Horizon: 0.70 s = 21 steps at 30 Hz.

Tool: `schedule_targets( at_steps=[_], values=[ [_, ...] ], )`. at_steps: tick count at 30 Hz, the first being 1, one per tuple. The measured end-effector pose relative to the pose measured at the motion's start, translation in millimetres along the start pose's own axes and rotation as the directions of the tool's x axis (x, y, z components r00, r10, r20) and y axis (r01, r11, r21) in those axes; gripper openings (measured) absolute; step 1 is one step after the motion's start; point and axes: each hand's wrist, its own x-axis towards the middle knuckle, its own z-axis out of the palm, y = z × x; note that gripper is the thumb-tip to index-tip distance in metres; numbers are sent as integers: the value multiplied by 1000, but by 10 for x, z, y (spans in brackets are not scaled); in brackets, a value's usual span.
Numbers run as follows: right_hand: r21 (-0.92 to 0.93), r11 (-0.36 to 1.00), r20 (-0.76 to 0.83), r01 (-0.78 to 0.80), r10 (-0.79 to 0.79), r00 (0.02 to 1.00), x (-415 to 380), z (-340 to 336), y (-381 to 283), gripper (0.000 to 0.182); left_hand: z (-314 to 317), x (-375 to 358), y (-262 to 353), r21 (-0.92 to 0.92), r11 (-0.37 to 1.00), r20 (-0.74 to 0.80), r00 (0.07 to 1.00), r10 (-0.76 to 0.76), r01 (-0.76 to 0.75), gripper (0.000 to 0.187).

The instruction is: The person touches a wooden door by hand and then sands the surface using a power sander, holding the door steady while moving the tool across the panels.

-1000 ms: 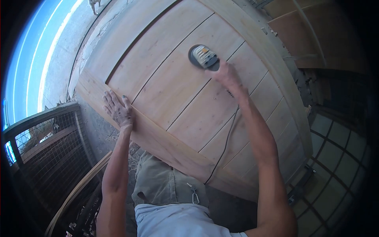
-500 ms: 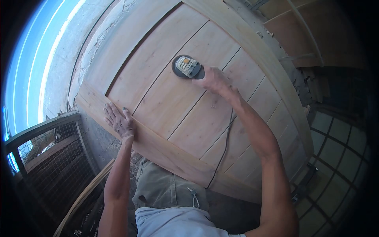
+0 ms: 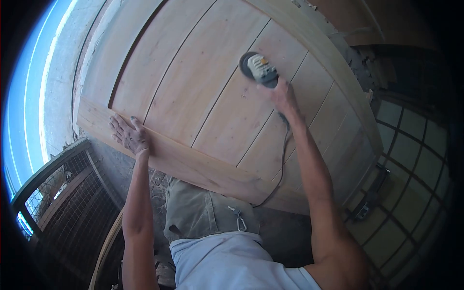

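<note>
A large wooden door (image 3: 193,96) of pale planks with dark grooves lies in front of me, framed by raised boards. My right hand (image 3: 282,96) is wrapped round the rear of a corded sander (image 3: 261,67), whose round dark pad lies against the planks near a groove. Its black cord (image 3: 283,159) runs down over the door toward my waist. On the near left frame board rests my left hand (image 3: 129,135), palm down with the fingers spread and holding nothing. Dust marks its fingers.
To the left stands a frame with wire mesh (image 3: 67,183), with wooden strips behind it. A gridded panel (image 3: 411,154) lies to the right, with a dark metal fitting (image 3: 369,198) beside the door's corner. A brown board (image 3: 386,24) is at upper right.
The sander, with my right hand on it, has moved right across a groove onto the neighbouring plank. My left hand stays on the frame board. The camera view has shifted.
</note>
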Motion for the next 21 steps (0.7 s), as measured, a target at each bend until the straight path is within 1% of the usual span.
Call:
schedule_targets(
  at_steps=[1, 3, 5, 8, 12, 14, 17, 20, 21],
  values=[
    [-7, 1000, 44, -18, 18, 999, -311, 125, 71, 64, -1, 4, 25, -5, 1000, -6, 1000, 0, 0, 79],
    [-211, 977, 99, -44, 66, 993, -856, 450, 97, 65, 31, 18, 6, 0, 1000, 0, 1000, -4, 4, 79],
    [-164, 983, 156, 88, -62, 986, -1275, 757, 239, 66, 25, 12, -6, 2, 1000, 2, 1000, -5, 5, 80],
    [-139, 947, 208, 289, -257, 944, -1539, 825, 247, 66, 11, 17, 0, -2, 1000, 5, 1000, -2, 2, 81],
    [-149, 973, 100, 175, -162, 982, -1359, 676, 293, 64, 22, 23, -15, -18, 1000, 2, 1000, -3, 3, 82],
    [-147, 981, 31, 130, -127, 991, -1139, 536, 319, 62, 47, 22, -10, -27, 1000, -1, 1000, -5, 5, 82],
    [-146, 987, -33, 71, -76, 997, -954, 335, 240, 58, 61, 40, -43, -22, 1000, -11, 1000, -11, 11, 83],
    [-155, 978, -9, 141, -144, 990, -950, 258, 298, 56, 78, 51, -38, -29, 1000, -21, 1000, -3, 2, 83],
    [-159, 978, 0, 132, -134, 991, -935, 217, 320, 56, 88, 55, -44, -30, 1000, -30, 1000, 0, -1, 83]
  ],
)
